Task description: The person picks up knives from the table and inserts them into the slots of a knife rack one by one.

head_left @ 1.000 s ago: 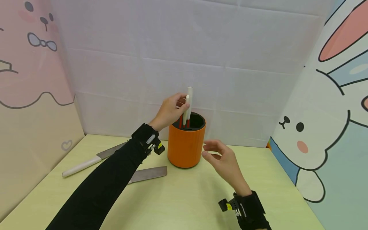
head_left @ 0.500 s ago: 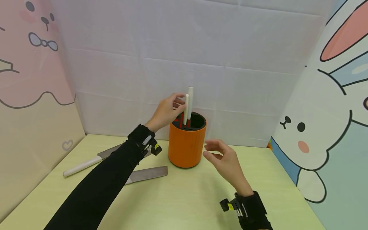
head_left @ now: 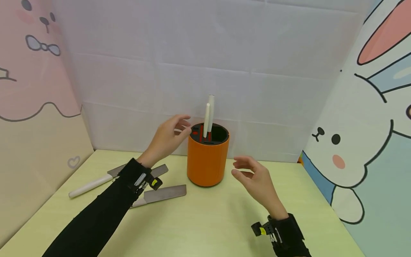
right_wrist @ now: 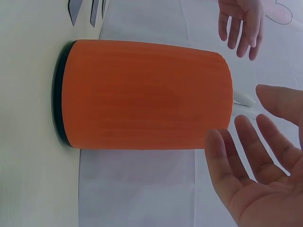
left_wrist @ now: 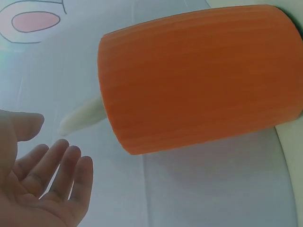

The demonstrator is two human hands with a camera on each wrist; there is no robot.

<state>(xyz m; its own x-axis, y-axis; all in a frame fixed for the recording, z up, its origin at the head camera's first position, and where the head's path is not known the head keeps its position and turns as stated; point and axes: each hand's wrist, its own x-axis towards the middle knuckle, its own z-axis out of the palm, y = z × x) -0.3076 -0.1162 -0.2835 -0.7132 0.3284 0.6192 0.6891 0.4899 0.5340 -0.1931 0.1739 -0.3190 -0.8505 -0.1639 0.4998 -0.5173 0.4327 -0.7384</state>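
An orange round knife block (head_left: 208, 164) with a black slotted top stands on the table by the back wall. Two white knife handles rise from its slots: a shorter front handle (head_left: 207, 120) and a taller handle (head_left: 211, 107) behind it. My left hand (head_left: 168, 137), fingers relaxed and holding nothing, is just left of the block's rim. To the block's right hovers my right hand (head_left: 255, 180), loosely curved around air. In the left wrist view, one white handle (left_wrist: 83, 117) shows past the block, apart from the left fingers.
Left of the block lie several knives with broad grey blades. One blade (head_left: 165, 193) points toward the block's base, and a white-handled knife (head_left: 91, 186) lies farther left, partly behind the left sleeve (head_left: 109, 210). Printed cartoon panels (head_left: 363, 150) flank the pale table (head_left: 205, 225).
My left hand has let go of the shorter knife handle and drawn back left and down from the block. The right hand has shifted slightly right. Both handles stay upright in the slots.
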